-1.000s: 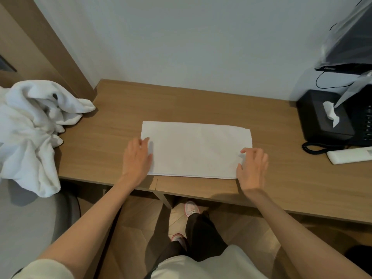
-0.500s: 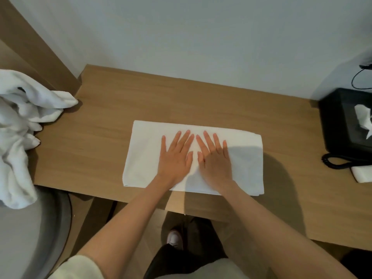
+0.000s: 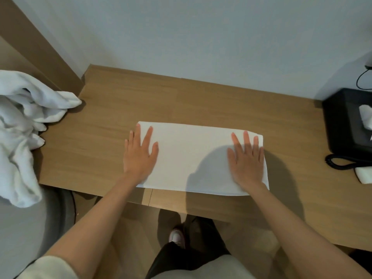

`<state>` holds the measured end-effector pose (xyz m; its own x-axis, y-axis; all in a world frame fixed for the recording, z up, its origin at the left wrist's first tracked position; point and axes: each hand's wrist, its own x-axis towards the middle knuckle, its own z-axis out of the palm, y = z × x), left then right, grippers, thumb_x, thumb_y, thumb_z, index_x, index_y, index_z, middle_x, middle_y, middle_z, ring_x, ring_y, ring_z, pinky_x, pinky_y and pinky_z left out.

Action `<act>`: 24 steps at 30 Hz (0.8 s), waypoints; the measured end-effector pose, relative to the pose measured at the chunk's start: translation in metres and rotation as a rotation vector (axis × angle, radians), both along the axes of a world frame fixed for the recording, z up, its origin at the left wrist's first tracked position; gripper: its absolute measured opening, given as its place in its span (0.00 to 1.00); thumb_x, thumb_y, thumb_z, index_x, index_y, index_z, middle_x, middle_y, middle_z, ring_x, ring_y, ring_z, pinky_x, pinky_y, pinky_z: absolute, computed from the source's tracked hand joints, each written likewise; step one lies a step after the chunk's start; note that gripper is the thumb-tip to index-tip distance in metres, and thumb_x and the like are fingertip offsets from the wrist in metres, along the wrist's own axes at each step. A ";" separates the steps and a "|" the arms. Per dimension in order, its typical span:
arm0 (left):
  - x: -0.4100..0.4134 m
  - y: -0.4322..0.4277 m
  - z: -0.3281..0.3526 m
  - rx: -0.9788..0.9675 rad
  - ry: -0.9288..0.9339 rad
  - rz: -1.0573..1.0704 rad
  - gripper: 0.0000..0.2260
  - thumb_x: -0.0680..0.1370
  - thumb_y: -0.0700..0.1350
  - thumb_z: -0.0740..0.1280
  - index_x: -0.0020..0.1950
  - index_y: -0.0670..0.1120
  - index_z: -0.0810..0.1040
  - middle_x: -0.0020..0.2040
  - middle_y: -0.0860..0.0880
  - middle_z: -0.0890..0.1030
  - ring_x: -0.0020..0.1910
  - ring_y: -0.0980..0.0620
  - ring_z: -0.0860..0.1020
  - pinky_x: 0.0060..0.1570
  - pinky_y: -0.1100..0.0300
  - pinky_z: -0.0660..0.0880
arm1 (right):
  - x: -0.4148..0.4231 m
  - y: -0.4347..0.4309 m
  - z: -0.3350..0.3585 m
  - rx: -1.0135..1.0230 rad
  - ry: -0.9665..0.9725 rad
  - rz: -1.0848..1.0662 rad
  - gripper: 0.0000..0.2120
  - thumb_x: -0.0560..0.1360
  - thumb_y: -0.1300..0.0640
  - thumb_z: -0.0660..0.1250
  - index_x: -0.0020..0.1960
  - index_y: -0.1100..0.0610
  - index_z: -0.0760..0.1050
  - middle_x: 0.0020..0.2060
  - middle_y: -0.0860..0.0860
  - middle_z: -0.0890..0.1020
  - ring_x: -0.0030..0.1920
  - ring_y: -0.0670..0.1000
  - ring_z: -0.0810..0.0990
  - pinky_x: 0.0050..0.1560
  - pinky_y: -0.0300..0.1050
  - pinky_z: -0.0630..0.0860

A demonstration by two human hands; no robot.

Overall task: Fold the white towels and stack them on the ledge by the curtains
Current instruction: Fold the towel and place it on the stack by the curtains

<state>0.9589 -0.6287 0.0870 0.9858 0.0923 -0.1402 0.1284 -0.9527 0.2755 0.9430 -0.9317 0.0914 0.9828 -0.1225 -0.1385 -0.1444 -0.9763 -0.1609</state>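
Pressing both palms down on a folded towel (image 3: 193, 156), lying as a long flat rectangle near the front edge of a wooden desk (image 3: 120, 109). Resting the left hand (image 3: 140, 156) flat on the towel's left end, fingers straight and slightly spread, outer fingers reaching past the edge onto the wood. Laying the right hand (image 3: 246, 160) flat on the right end, fingers straight, gripping nothing. Holding the hands well apart, bare white cloth between them. Standing with a crumpled heap of towels (image 3: 18, 133) to the left, one corner touching the desk's left end. Facing a black tissue box (image 3: 346, 125) at far right, a coiled cord (image 3: 338, 164) just in front.
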 end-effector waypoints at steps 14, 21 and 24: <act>-0.002 0.014 0.021 -0.556 0.067 0.407 0.19 0.78 0.50 0.61 0.68 0.45 0.67 0.62 0.46 0.73 0.56 0.46 0.73 0.51 0.53 0.70 | -0.021 -0.009 0.026 0.333 -0.004 -0.563 0.29 0.78 0.49 0.61 0.76 0.49 0.55 0.65 0.61 0.67 0.62 0.64 0.68 0.62 0.53 0.66; 0.002 0.019 0.021 -0.597 0.103 0.373 0.17 0.81 0.51 0.58 0.65 0.43 0.68 0.61 0.45 0.75 0.56 0.43 0.74 0.51 0.53 0.68 | -0.017 -0.016 0.029 0.532 0.104 -0.641 0.22 0.79 0.48 0.60 0.69 0.57 0.62 0.62 0.56 0.75 0.61 0.61 0.74 0.57 0.52 0.70; -0.002 0.019 0.032 -0.563 0.090 0.341 0.17 0.82 0.51 0.55 0.67 0.44 0.67 0.62 0.45 0.74 0.58 0.44 0.73 0.50 0.54 0.67 | -0.020 -0.013 0.039 0.606 0.039 -0.640 0.19 0.80 0.50 0.59 0.66 0.59 0.65 0.60 0.56 0.76 0.60 0.60 0.74 0.55 0.50 0.69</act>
<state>0.9567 -0.6094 0.1191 0.8968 0.2854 -0.3382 0.4425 -0.5684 0.6936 0.9230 -0.9449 0.1304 0.7440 -0.5422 -0.3905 -0.6506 -0.4547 -0.6082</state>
